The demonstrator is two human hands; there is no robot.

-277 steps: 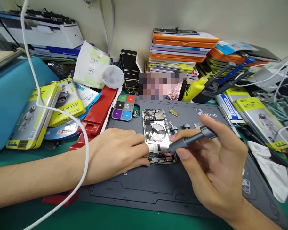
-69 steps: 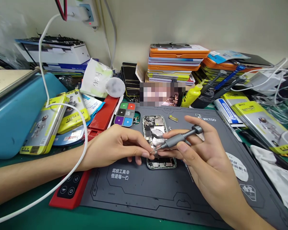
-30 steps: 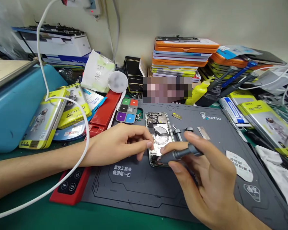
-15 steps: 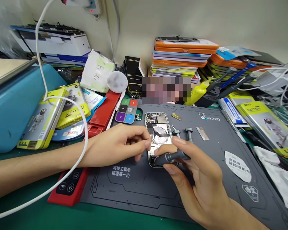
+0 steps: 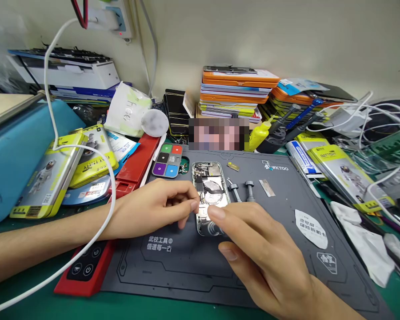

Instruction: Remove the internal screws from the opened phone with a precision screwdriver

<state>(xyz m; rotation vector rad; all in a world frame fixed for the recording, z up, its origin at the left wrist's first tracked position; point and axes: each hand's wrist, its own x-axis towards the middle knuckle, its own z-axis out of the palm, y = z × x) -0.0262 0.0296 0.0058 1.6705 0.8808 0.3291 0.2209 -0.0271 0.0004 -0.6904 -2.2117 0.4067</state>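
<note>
Across the dark mat (image 5: pixel 186 271) lies an opened phone (image 5: pixel 212 195), between both hands. The left hand (image 5: pixel 160 204) has thumb and forefinger together at its left edge; the right hand (image 5: pixel 270 253) (grip on the blurred screwdriver (image 5: pixel 212 228) unclear) spreads thumb and forefinger nearby.

the dark grey mat (image 5: pixel 193 271) is looking smooth and matt, the opened phone (image 5: pixel 214 198) is showing silvery metal inside, the yellow squeeze bottle (image 5: pixel 258 136) is shining like plastic, and the white packet (image 5: pixel 127 111) is looking crinkled.
</note>
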